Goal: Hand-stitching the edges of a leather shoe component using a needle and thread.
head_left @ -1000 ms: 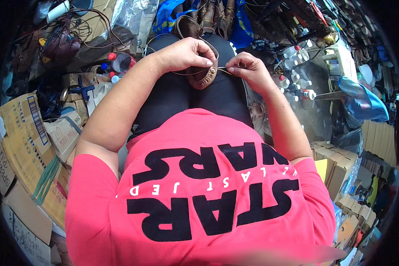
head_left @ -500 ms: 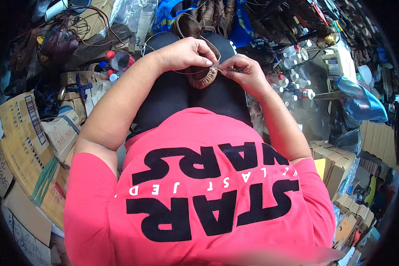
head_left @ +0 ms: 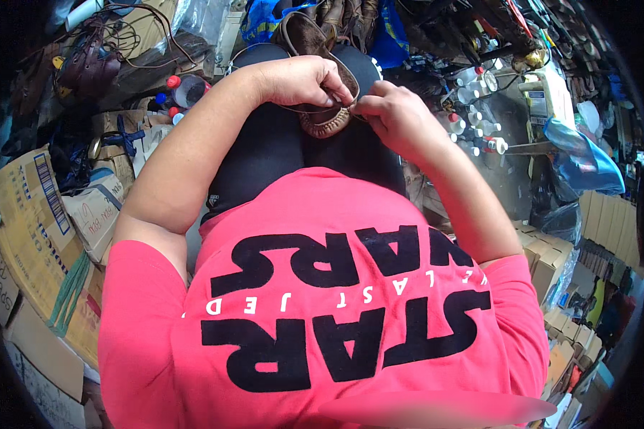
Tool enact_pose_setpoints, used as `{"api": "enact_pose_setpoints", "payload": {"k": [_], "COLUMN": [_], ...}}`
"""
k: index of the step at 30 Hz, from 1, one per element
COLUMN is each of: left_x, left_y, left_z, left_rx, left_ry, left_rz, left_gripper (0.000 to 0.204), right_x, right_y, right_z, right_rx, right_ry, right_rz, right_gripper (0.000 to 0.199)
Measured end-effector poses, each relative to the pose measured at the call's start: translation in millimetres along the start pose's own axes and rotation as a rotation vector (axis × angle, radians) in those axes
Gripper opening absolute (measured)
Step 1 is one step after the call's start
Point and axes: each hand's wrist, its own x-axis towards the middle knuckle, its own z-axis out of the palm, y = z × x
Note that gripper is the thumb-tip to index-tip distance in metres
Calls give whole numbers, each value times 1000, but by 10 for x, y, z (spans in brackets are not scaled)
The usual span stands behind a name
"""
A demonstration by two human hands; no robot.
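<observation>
A brown leather moccasin (head_left: 327, 127) rests across my lap, its gathered, stitched toe pointing toward me and its open heel away. My left hand (head_left: 309, 82) is over the shoe's left side, thumb and fingers pinched at the top edge near the toe seam. A thin pale cord (head_left: 291, 109) runs from beneath that hand and loops past my left knee. On the shoe's right side, my right hand (head_left: 397, 118) is closed in a pinch right at the seam. What sits between its fingertips is too small to make out.
Beyond my knees a blue bag (head_left: 391, 36) holds more brown shoes (head_left: 358, 25). Several plastic bottles (head_left: 472, 114) stand at the right, and a few (head_left: 186, 91) at the left. Cardboard boxes (head_left: 39, 229) are stacked on the left, with more cartons (head_left: 547, 257) on the right.
My right hand has come in closer to the seam and turned its back upward, its fingers now more curled. My left hand keeps its pinch, shifted very slightly.
</observation>
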Motion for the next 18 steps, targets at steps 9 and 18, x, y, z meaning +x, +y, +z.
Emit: {"api": "enact_pose_setpoints", "payload": {"k": [9,18], "left_x": [10,-1232], "left_y": [-1,123], "left_z": [182,142], "left_rx": [263,112], "left_ry": [482,343], "left_rz": [106,-452], "left_gripper": [27,20], "right_x": [226,-845], "right_y": [159,712], "right_z": [160,-514], "right_rx": [166,1754], "right_ry": [-45,719], "right_rz": [-52,259], "right_gripper": [11,26]}}
